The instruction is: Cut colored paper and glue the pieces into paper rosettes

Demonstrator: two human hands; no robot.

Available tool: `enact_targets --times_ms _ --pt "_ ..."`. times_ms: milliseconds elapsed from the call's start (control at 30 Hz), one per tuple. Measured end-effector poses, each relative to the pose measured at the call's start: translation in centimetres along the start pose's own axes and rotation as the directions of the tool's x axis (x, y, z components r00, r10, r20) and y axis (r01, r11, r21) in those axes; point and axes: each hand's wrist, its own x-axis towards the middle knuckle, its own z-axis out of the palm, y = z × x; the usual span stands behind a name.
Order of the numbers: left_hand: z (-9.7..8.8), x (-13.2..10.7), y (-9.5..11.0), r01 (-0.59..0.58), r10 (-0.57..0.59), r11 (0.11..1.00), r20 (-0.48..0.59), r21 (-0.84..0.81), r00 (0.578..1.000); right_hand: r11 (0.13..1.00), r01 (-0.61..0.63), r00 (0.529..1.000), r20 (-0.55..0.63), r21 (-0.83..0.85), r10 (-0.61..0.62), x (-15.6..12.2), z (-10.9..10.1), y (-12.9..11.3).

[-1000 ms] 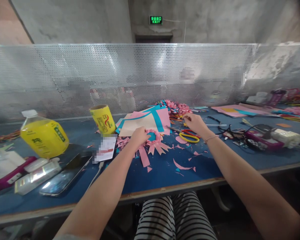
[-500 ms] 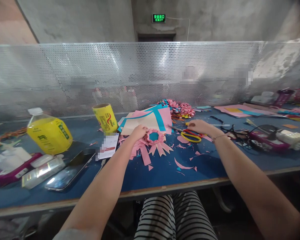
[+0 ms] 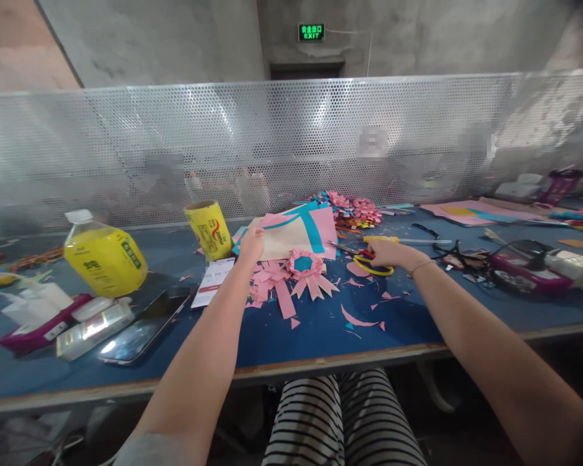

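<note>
My left hand [image 3: 251, 246] is closed at the left edge of a cream paper sheet [image 3: 284, 241] bearing a blue strip; its fingertips are partly hidden. Pink and blue sheets lie under that one. My right hand [image 3: 383, 252] closes over the handles of scissors [image 3: 375, 267] with yellow and red grips, their blades pointing left. Between my hands lies a pink paper rosette [image 3: 305, 264] with a blue centre and notched ribbon tails. Pink paper strips [image 3: 274, 281] lie left of it, and a yellow-handled tool [image 3: 383, 239] lies just beyond my right hand.
A pile of finished rosettes [image 3: 354, 210] sits behind the sheets, before a perforated metal screen [image 3: 291, 142]. To the left stand a yellow roll [image 3: 208, 230], a yellow bottle [image 3: 105, 259] and phones [image 3: 140, 333]. Pink scraps [image 3: 358, 317] lie near the table edge. Cables [image 3: 459, 255] run at right.
My left hand has left the rosette and moved up and left to the cream sheet. My right hand has come down from the yellow-handled tool onto the scissors' handles.
</note>
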Motion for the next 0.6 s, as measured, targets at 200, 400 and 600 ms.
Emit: enact_targets --times_ms 200,400,600 --pt "-1.7 0.9 -0.1 0.062 -0.072 0.996 -0.18 -0.061 0.981 0.999 -0.028 0.998 0.05 -0.022 0.029 -0.4 -0.1 -0.6" --pt "-0.9 -0.4 -0.8 0.06 -0.097 0.857 0.045 0.512 0.994 0.997 -0.049 0.999 -0.005 -0.061 0.049 -0.2 0.7 -1.3" --pt "-0.4 -2.0 -0.9 0.034 -0.213 0.619 0.126 0.785 0.969 0.991 -0.111 0.989 -0.104 -0.075 0.103 -0.6 0.0 -2.6"
